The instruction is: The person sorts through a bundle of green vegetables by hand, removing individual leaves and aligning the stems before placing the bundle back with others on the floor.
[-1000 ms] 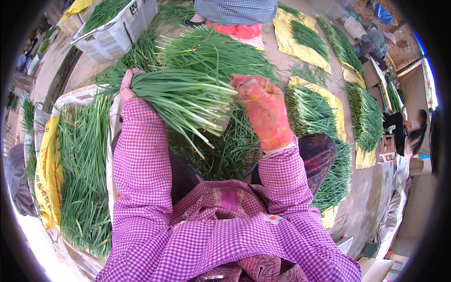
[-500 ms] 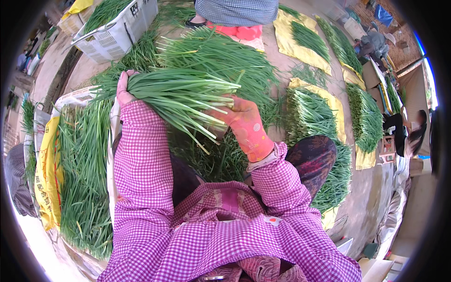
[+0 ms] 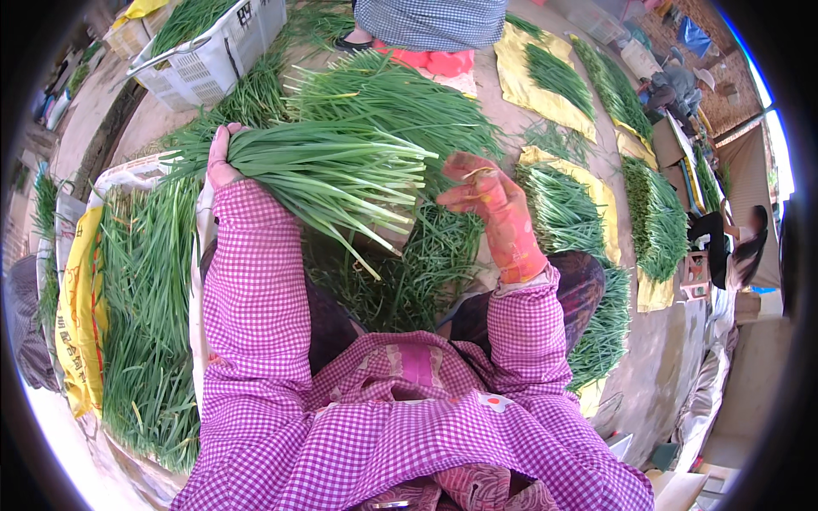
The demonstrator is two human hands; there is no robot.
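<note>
A thick bunch of garlic chives lies across my left hand, which is closed around its leafy end. The pale cut stems fan out toward the right. To the right of those stem ends is my right hand, in an orange-pink patterned glove. It is apart from the bunch, its fingers bent with a gap between thumb and fingertips, and I see nothing in it. Below the bunch, loose chives lie between my knees. A large chive pile spreads just beyond the bunch.
At my left stands a white-edged container full of chives, with a yellow sack along it. A white plastic crate is at the far left. Chive stacks lie on yellow sacks at the right. Another person's checked garment shows ahead.
My right hand has moved right, away from the stem ends, and its fingers have parted. My left hand still holds the bunch in nearly the same place.
</note>
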